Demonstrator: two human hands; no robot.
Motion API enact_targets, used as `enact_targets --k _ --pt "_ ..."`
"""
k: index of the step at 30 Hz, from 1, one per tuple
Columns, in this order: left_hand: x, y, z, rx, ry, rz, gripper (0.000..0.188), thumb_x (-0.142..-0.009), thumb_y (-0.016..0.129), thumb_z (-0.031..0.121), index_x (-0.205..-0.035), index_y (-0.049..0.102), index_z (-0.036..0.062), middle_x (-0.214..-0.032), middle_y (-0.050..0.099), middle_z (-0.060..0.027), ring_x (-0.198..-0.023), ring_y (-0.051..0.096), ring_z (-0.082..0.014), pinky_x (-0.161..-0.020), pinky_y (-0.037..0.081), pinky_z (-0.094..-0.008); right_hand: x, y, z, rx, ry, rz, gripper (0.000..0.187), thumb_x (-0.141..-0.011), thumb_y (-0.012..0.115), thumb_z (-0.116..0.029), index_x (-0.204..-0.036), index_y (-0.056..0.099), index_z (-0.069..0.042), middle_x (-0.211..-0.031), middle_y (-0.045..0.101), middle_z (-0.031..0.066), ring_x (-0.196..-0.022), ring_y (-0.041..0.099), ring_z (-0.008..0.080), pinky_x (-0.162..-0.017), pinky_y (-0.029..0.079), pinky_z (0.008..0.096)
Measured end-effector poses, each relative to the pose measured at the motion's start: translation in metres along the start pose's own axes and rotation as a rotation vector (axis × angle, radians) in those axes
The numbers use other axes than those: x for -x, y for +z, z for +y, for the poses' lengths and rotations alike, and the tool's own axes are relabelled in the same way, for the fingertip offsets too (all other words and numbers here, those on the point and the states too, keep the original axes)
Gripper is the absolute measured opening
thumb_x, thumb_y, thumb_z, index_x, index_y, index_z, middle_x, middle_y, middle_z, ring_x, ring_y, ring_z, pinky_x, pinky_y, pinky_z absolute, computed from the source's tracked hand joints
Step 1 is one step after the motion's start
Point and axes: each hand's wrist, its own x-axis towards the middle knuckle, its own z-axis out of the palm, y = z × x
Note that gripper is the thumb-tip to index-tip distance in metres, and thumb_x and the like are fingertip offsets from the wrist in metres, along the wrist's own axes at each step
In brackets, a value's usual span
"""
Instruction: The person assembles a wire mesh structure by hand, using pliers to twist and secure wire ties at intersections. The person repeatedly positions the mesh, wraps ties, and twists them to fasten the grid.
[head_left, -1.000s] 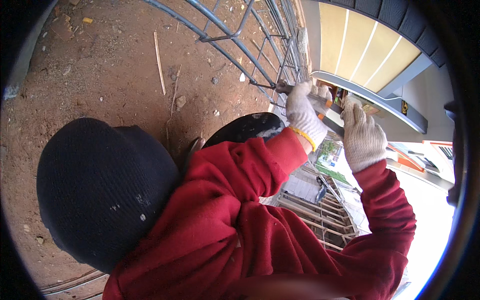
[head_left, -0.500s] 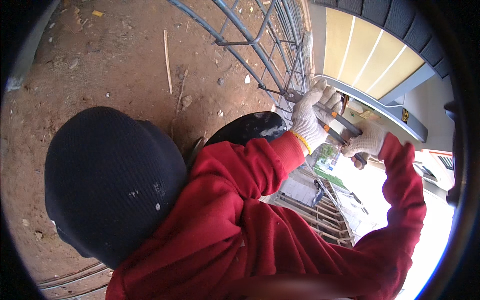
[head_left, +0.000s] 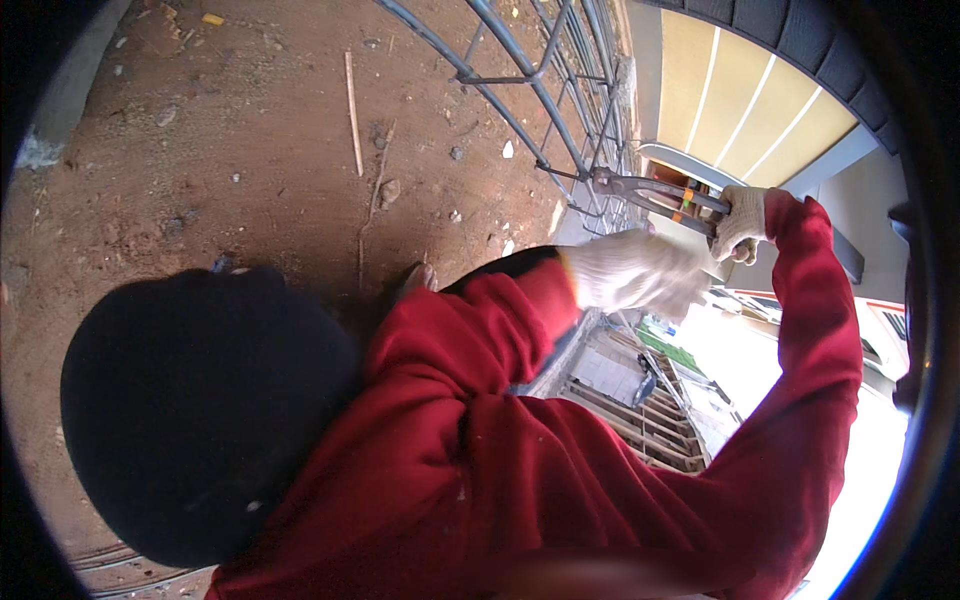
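My right hand, in a whitish knit glove, is closed round the handle ends of grey pincers with orange bands. The jaws of the tool lie at a corner of a steel rebar cage, against the bars. My left hand, gloved too, hangs just below the handles, apart from them. Motion smears its fingers, so whether anything is in them is not visible. Red sleeves cover both my arms.
Reddish bare soil with stones and thin sticks spreads at left. A dark rounded form, seemingly my knee, fills the lower left. Beyond my hands stand a building with a yellowish panel and a slatted wooden structure.
My left hand has come off the pincers and moved down. My right hand has kept hold of the handles and risen slightly, with the jaws now in plain sight at the cage.
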Motion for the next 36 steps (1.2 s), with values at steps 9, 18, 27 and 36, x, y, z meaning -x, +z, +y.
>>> enact_targets --k 9,18,27,36 --pt "0.030 -0.095 0.011 -0.715 0.299 0.449 0.059 -0.082 0.076 0.038 -0.127 0.058 0.0040 -0.115 0.063 -0.0078 -0.106 0.056 -0.0136 -0.090 0.045 -0.0285 0.000 0.015 0.005 -0.258 0.001 -0.006 0.034 -0.079 0.077 -0.012 -0.107 0.062 0.000 -0.078 0.070 0.0129 -0.063 0.069 0.0218 -0.048 0.058 0.0349" --pt "-0.003 -0.055 0.018 -1.636 -0.029 0.604 0.069 -0.079 0.051 0.077 -0.108 0.073 0.0182 -0.098 0.071 -0.0134 -0.095 0.066 -0.0285 -0.093 0.046 -0.0383 0.051 0.072 -0.011 -0.109 -0.196 0.226 0.047 -0.084 0.076 -0.019 -0.124 0.059 -0.001 -0.077 0.069 0.0044 -0.063 0.063 0.0081 -0.056 0.051 0.0251" --pt "-0.006 -0.028 0.011 -1.953 0.217 0.725 0.071 -0.096 0.034 0.061 -0.065 0.069 0.0067 -0.062 0.065 -0.0135 -0.058 0.063 -0.0295 -0.069 0.049 -0.0440 0.059 0.029 -0.026 -0.037 -0.284 0.150 0.049 -0.083 0.075 -0.014 -0.128 0.059 -0.002 -0.101 0.070 0.0086 -0.083 0.065 0.0104 -0.072 0.053 0.0245" --pt "-0.025 0.007 -0.012 0.046 0.197 0.372 0.065 -0.089 0.055 0.063 -0.057 0.054 0.0060 -0.064 0.064 -0.0177 -0.068 0.068 -0.0319 -0.064 0.059 -0.0433 0.063 0.039 -0.031 0.075 -0.292 0.217 0.036 -0.084 0.074 -0.012 -0.118 0.063 -0.006 -0.084 0.069 0.0034 -0.069 0.063 0.0082 -0.060 0.053 0.0242"
